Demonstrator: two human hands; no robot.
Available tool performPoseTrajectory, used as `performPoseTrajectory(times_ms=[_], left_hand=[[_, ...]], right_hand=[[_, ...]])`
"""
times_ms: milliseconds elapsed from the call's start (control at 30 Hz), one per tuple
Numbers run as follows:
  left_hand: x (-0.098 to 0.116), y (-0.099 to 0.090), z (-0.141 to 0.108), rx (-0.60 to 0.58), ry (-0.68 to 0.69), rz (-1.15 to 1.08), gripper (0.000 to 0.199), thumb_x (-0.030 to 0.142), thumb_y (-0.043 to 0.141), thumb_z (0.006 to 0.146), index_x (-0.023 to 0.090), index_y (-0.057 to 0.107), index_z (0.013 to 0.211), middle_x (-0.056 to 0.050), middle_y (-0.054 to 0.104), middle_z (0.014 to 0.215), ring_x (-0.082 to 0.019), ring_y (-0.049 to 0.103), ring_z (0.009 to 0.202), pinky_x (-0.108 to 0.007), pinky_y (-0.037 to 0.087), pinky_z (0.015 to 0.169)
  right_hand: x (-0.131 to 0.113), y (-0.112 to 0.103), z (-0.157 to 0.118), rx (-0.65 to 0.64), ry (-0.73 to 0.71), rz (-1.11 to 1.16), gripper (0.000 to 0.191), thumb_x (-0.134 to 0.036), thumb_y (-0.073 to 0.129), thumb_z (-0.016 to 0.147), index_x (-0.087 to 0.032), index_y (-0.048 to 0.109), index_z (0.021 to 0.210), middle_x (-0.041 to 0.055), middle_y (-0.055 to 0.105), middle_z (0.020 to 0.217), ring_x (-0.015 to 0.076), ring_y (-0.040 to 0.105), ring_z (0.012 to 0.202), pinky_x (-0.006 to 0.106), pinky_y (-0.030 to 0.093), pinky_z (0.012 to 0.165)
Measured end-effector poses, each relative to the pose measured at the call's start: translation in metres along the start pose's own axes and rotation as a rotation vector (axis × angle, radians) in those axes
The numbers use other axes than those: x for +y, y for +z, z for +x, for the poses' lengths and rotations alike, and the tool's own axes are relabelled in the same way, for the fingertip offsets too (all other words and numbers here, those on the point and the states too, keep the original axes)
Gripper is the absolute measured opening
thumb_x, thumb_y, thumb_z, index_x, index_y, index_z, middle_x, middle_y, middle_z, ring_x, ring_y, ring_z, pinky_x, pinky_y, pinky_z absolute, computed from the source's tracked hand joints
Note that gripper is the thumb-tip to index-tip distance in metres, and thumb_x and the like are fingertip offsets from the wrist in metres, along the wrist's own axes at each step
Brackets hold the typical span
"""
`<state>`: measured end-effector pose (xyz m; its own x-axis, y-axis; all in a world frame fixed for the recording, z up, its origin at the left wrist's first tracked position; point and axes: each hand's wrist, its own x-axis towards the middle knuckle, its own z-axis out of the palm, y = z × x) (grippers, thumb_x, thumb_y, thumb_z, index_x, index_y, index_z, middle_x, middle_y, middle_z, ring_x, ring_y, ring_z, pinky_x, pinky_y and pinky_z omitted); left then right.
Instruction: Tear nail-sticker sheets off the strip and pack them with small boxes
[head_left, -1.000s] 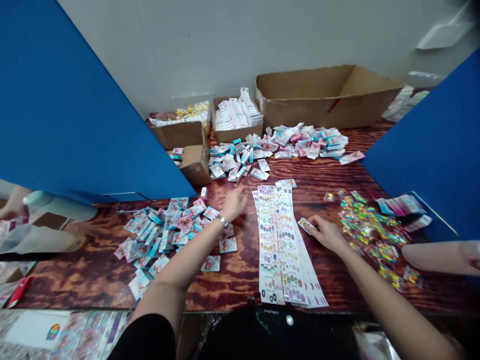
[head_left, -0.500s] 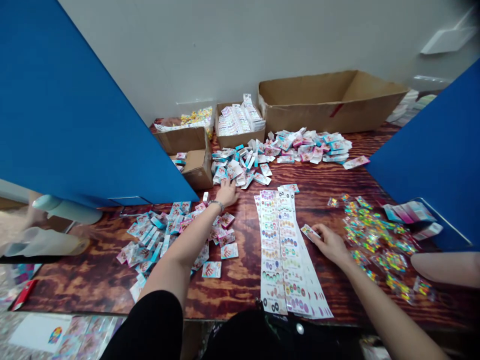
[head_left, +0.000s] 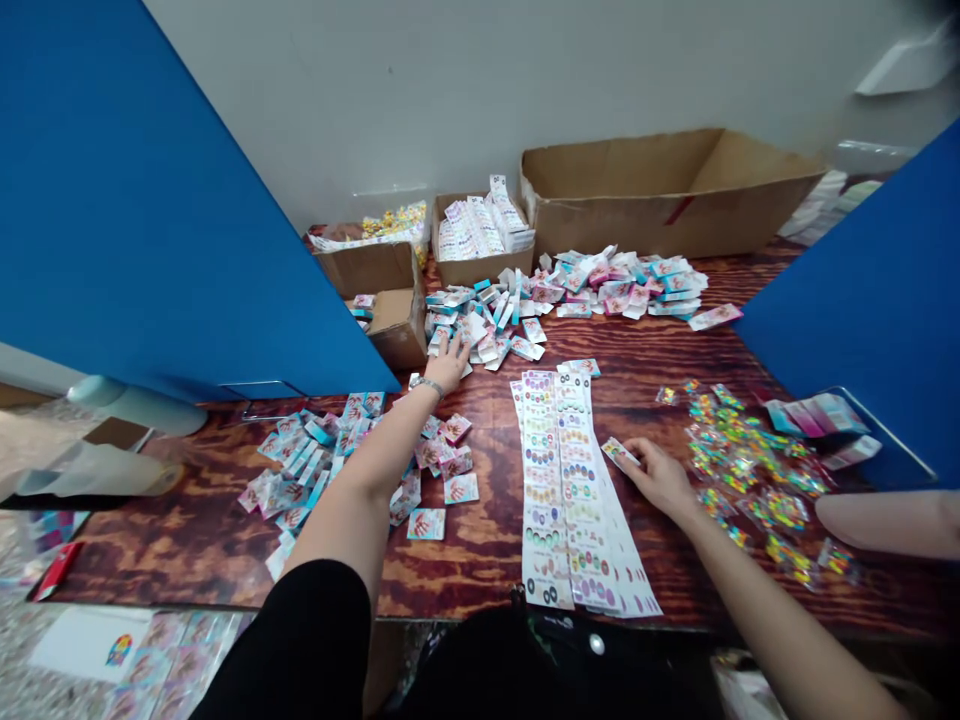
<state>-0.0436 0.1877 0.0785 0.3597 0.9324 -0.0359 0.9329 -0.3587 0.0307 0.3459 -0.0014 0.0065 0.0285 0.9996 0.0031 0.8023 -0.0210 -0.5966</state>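
My left hand (head_left: 448, 364) reaches to the near edge of a heap of small blue, pink and white cardboard boxes (head_left: 499, 318). Its fingers are spread over the boxes, touching or just above them; no box is plainly in its grasp. Between the thumb and fingers of my right hand (head_left: 664, 482) is a small folded sticker sheet (head_left: 619, 453) with coloured prints, held low over the table. Long sticker sheets (head_left: 559, 490) lie overlapping in front of me, left of that hand. Further right are small clear packets of yellow and green pieces (head_left: 739, 450).
More small boxes (head_left: 300, 465) are piled beside my left forearm. Along the wall stand a large cardboard box (head_left: 637, 220), a carton of sticker sheets (head_left: 484, 270) and an open carton (head_left: 401, 330). Blue partitions (head_left: 187, 200) flank the table (head_left: 457, 580). A bottle (head_left: 142, 405) is at the left.
My left hand has shifted slightly left and its fingers have spread further onto the boxes. The right hand still holds the folded sticker sheet in about the same place. The camera view has tilted slightly.
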Motion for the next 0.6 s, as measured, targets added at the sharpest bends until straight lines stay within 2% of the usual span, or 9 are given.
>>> performPoseTrajectory(times_ms=[167,367,500,600], left_hand=[[0.003,0.013,-0.013,-0.064,0.054,0.018,0.048,0.006,0.034,0.087,0.012,0.045,0.133,-0.019,0.045,0.139,-0.03,0.04,0.126,-0.041,0.044,0.096],[0.015,0.017,-0.035,-0.098,0.076,-0.027,0.036,0.017,0.036,0.092,0.016,0.049,0.125,-0.015,0.04,0.145,-0.03,0.042,0.118,-0.042,0.046,0.091],[0.019,0.016,-0.036,-0.097,0.056,-0.113,0.028,0.026,0.046,0.091,0.014,0.052,0.116,-0.017,0.054,0.124,-0.032,0.045,0.114,-0.044,0.045,0.092],[0.023,0.012,-0.036,-0.07,0.03,-0.22,0.025,0.028,0.051,0.09,0.012,0.054,0.108,-0.019,0.056,0.113,-0.032,0.047,0.112,-0.046,0.044,0.093]], right_hand=[[0.001,-0.001,-0.002,-0.024,-0.014,0.049,0.033,-0.051,0.05,0.083,-0.021,0.06,0.092,0.0052,0.068,0.086,0.018,0.058,0.063,0.03,0.042,0.06],[0.0,-0.008,0.0,-0.094,-0.01,0.091,0.031,-0.05,0.051,0.083,-0.021,0.06,0.093,0.0024,0.067,0.079,0.016,0.055,0.058,0.029,0.04,0.056],[-0.001,-0.009,-0.002,-0.127,0.01,0.125,0.032,-0.05,0.052,0.083,-0.022,0.061,0.094,0.001,0.067,0.074,0.0157,0.056,0.056,0.028,0.04,0.054],[-0.001,-0.006,-0.004,-0.081,0.08,0.11,0.032,-0.048,0.053,0.081,-0.021,0.061,0.096,0.0027,0.07,0.079,0.0175,0.062,0.064,0.028,0.044,0.059]])
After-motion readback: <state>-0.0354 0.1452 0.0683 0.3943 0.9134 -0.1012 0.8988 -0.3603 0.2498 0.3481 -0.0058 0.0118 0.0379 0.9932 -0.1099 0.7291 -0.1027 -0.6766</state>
